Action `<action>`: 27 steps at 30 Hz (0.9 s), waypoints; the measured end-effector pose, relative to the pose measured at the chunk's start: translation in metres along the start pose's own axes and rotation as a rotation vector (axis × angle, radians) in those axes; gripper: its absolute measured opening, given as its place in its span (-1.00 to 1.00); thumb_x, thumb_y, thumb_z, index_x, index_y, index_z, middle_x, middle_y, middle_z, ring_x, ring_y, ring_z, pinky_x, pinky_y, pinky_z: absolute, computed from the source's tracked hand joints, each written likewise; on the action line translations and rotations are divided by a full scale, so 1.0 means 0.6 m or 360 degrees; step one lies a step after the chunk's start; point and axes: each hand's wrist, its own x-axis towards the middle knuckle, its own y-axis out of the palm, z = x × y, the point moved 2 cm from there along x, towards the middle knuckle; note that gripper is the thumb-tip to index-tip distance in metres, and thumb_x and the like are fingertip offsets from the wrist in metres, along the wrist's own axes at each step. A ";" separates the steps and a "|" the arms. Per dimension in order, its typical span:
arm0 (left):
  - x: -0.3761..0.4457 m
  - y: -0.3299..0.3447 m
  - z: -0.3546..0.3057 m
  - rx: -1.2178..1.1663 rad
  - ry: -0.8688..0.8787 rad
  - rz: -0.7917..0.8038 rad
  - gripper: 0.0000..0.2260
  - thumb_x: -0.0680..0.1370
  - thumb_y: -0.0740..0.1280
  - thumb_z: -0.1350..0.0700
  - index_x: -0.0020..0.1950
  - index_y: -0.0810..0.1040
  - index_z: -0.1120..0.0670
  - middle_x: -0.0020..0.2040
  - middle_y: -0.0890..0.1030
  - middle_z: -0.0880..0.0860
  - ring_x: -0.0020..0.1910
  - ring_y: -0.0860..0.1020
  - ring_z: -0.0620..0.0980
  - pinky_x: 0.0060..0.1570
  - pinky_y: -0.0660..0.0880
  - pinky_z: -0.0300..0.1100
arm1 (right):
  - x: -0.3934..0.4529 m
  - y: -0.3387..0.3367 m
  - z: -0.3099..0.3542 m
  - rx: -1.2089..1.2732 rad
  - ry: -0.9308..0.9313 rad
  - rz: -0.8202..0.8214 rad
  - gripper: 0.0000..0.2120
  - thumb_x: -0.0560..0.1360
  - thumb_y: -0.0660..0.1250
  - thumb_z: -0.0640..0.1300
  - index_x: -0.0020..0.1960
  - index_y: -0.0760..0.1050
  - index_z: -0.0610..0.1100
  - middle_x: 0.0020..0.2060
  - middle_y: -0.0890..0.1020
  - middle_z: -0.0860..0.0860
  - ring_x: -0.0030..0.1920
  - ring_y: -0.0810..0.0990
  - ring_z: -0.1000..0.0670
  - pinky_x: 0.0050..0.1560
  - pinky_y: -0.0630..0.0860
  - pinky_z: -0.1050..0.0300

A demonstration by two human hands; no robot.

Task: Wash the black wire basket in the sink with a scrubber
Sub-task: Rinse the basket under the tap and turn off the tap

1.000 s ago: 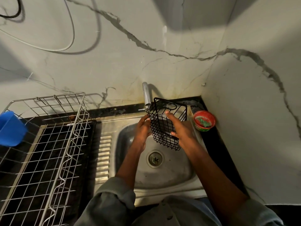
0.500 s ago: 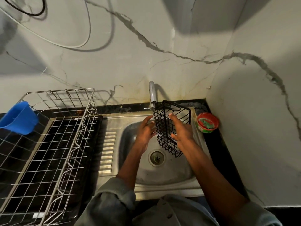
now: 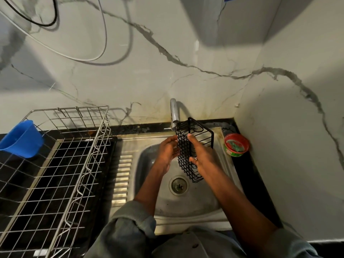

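Right hand [image 3: 202, 159] gripping black wire basket [image 3: 193, 146], thumb and fingers curled round its near side. Left hand [image 3: 167, 153] with straight fingers touching basket's left face. Basket held tilted above sink [image 3: 186, 203], top end right under tap [image 3: 174, 113]. Drain [image 3: 178, 185] below. Red-green tub [image 3: 236, 145] on dark surface [image 3: 247, 175] to the right. Steel dish rack [image 3: 55, 164] left, blue cup [image 3: 20, 139] hooked on it. Marble-look walls [image 3: 186, 43], cables [image 3: 83, 43] above.

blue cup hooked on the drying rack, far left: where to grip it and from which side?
Judging by its pose, grip the blue cup by its outer wall, coming from the left. It hangs at the rack's outer left edge, so that side looks free of wires; which way its mouth faces isn't clear.
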 end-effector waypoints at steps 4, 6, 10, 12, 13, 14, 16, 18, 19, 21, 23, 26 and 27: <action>-0.015 -0.001 0.003 -0.0091 -0.0022 0.0032 -0.67 0.68 0.19 0.22 0.42 0.53 0.05 0.18 0.72 0.10 0.25 0.64 0.14 0.29 0.59 0.08 | 0.001 0.025 -0.024 -0.0028 -0.0046 0.0095 -0.53 0.43 0.51 0.21 0.21 0.63 -0.04 0.07 0.73 0.02 -0.03 0.67 0.13 -0.21 0.50 0.22; -0.020 0.005 0.000 -0.0137 -0.0020 0.0054 -0.64 0.68 0.20 0.18 0.46 0.49 -0.01 0.23 0.69 0.10 0.26 0.61 0.13 0.24 0.60 0.07 | 0.004 0.031 -0.030 -0.0051 -0.0026 0.0128 -0.53 0.48 0.46 0.21 0.29 0.59 -0.03 0.16 0.69 0.00 0.07 0.64 0.09 -0.14 0.51 0.18; -0.034 0.015 -0.020 -0.0201 -0.0072 0.0138 -0.78 0.69 0.23 -0.08 0.33 0.53 -0.20 0.12 0.64 -0.15 0.15 0.56 -0.05 0.25 0.48 0.24 | 0.013 0.034 -0.038 -0.0136 0.0019 0.0232 -0.55 0.56 0.36 0.21 0.35 0.54 0.00 0.25 0.62 -0.03 0.27 0.56 -0.07 0.12 0.57 0.04; -0.033 0.014 -0.022 -0.0197 -0.0107 0.0168 -0.80 0.68 0.24 -0.19 0.28 0.52 -0.26 0.07 0.60 -0.22 0.08 0.53 -0.11 0.26 0.44 0.32 | 0.019 0.033 -0.040 -0.0160 0.0014 0.0250 -0.61 0.60 0.34 0.15 0.34 0.55 -0.02 0.23 0.63 -0.04 0.27 0.57 -0.08 0.14 0.58 0.02; -0.034 0.016 -0.025 -0.0179 -0.0117 0.0179 -0.76 0.66 0.27 -0.21 0.31 0.51 -0.28 0.09 0.61 -0.21 0.10 0.54 -0.10 0.26 0.45 0.35 | 0.021 0.033 -0.040 -0.0161 0.0010 0.0257 -0.66 0.62 0.33 0.10 0.32 0.56 -0.03 0.20 0.64 -0.04 0.24 0.58 -0.07 0.14 0.59 0.01; -0.036 0.019 -0.029 -0.0156 -0.0118 0.0181 -0.73 0.63 0.31 -0.21 0.34 0.49 -0.30 0.13 0.62 -0.18 0.13 0.54 -0.07 0.24 0.47 0.36 | 0.020 0.032 -0.038 -0.0161 0.0013 0.0262 -0.73 0.63 0.31 0.04 0.28 0.57 -0.03 0.16 0.66 -0.04 0.19 0.60 -0.04 0.13 0.59 0.00; -0.037 0.028 -0.034 -0.0104 -0.0059 0.0164 -0.71 0.59 0.41 -0.14 0.28 0.49 -0.34 0.17 0.65 -0.10 0.18 0.58 0.02 0.16 0.54 0.30 | 0.019 0.028 -0.035 -0.0232 0.0012 0.0287 -0.82 0.64 0.27 -0.07 0.19 0.59 -0.03 0.07 0.66 -0.03 0.08 0.60 -0.01 0.05 0.60 0.01; -0.035 0.033 -0.036 -0.0062 0.0032 0.0150 -0.62 0.53 0.50 -0.01 0.25 0.48 -0.34 0.17 0.69 -0.04 0.20 0.62 0.07 0.06 0.58 0.14 | 0.014 0.022 -0.031 -0.0356 -0.0009 0.0376 -0.79 0.61 0.26 -0.14 0.19 0.58 -0.01 0.10 0.66 -0.04 0.12 0.60 -0.05 0.06 0.60 -0.04; -0.033 0.034 -0.035 -0.0050 0.0063 0.0142 -0.54 0.50 0.53 0.03 0.28 0.47 -0.33 0.17 0.70 -0.03 0.20 0.63 0.08 0.03 0.59 0.11 | 0.012 0.018 -0.029 -0.0391 -0.0022 0.0421 -0.75 0.58 0.26 -0.17 0.21 0.57 0.00 0.14 0.65 -0.05 0.17 0.60 -0.06 0.08 0.61 -0.06; -0.030 0.031 -0.030 -0.0070 0.0074 0.0137 -0.39 0.46 0.57 0.04 0.39 0.42 -0.35 0.18 0.71 -0.04 0.20 0.65 0.08 0.05 0.61 0.17 | 0.006 0.008 -0.026 -0.0361 -0.0019 0.0494 -0.68 0.55 0.27 -0.26 0.24 0.56 -0.02 0.13 0.65 -0.04 0.17 0.60 -0.05 0.11 0.60 -0.09; -0.028 0.029 -0.028 -0.0102 0.0064 0.0138 -0.29 0.43 0.61 0.02 0.45 0.38 -0.39 0.24 0.68 -0.03 0.22 0.64 0.09 0.09 0.61 0.25 | 0.003 -0.003 -0.021 -0.0313 0.0004 0.0577 -0.64 0.55 0.26 -0.33 0.26 0.55 -0.03 0.01 0.64 -0.02 0.07 0.60 0.00 0.17 0.59 -0.12; -0.027 0.020 -0.028 -0.0122 0.0095 0.0157 -0.28 0.38 0.65 0.02 0.42 0.42 -0.39 0.32 0.64 0.00 0.27 0.61 0.13 0.11 0.59 0.32 | 0.008 -0.021 -0.020 -0.0294 0.0076 0.0670 -0.62 0.56 0.25 -0.31 0.31 0.54 -0.03 0.09 0.65 -0.07 0.15 0.63 -0.04 0.28 0.56 -0.17; -0.026 0.016 -0.028 -0.0111 0.0106 0.0180 -0.27 0.37 0.66 0.03 0.42 0.43 -0.38 0.33 0.63 0.00 0.28 0.60 0.13 0.11 0.59 0.33 | 0.011 -0.027 -0.021 -0.0282 0.0120 0.0696 -0.63 0.58 0.24 -0.28 0.33 0.53 -0.03 0.17 0.65 -0.12 0.21 0.63 -0.09 0.29 0.55 -0.18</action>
